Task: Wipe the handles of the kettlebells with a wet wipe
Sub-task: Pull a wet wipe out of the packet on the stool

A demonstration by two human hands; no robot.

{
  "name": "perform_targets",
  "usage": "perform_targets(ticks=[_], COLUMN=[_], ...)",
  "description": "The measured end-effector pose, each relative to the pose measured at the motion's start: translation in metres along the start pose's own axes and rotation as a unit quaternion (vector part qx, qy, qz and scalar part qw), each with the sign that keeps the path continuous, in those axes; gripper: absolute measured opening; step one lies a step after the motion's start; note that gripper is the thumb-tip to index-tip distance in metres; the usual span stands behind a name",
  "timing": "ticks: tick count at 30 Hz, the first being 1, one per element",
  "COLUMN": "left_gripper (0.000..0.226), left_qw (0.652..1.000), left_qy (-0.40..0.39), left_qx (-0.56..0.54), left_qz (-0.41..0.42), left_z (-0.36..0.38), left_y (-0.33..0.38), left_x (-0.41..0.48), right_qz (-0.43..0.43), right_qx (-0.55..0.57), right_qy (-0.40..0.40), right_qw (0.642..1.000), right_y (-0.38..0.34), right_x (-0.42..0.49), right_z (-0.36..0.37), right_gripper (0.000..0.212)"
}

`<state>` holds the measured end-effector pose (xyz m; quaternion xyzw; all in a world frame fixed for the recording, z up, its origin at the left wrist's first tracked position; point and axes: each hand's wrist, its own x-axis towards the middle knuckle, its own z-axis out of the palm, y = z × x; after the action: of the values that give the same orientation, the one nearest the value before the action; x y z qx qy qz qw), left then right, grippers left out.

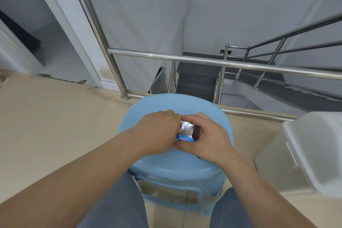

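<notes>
A small white and blue wet wipe packet [186, 131] is held between both hands over a round light blue plastic stool [175, 105]. My left hand [159, 132] grips the packet's left end with curled fingers. My right hand [205, 137] pinches its right end, thumb and fingers wrapped round it. Most of the packet is hidden by the fingers. No kettlebell is in view.
A steel railing [203, 60] runs right behind the stool, with a stairwell going down beyond it. A white lidded bin [312, 152] stands at the right. Beige floor [55, 116] spreads to the left, and my legs flank the stool at the bottom.
</notes>
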<state>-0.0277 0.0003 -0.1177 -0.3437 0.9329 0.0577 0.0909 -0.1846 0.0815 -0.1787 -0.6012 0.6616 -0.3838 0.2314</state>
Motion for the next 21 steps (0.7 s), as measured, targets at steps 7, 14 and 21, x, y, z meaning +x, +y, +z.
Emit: perform_targets(ticks=[7,14,21], left_gripper=[0.009,0.017,0.028], left_qw=[0.995,0.992,0.994], left_qy=[0.07,0.096,0.076], left_qx=[-0.069,-0.076,-0.069], left_qz=[0.019,-0.005,-0.023], left_z=[0.003,-0.01,-0.007], left_y=[-0.011,-0.001,0.007], left_x=[-0.008,-0.003,0.006], right_qz=[0.015,0.017,0.019], right_qx=[0.003,-0.006,-0.011], right_qy=[-0.011,-0.015,-0.009], right_qw=[1.0,1.0,1.0], right_y=[0.0,-0.004,-0.002], right_x=[0.002,0.002,0.0], right_z=[0.0,-0.004,-0.001], right_gripper=[0.07,0.052,0.059])
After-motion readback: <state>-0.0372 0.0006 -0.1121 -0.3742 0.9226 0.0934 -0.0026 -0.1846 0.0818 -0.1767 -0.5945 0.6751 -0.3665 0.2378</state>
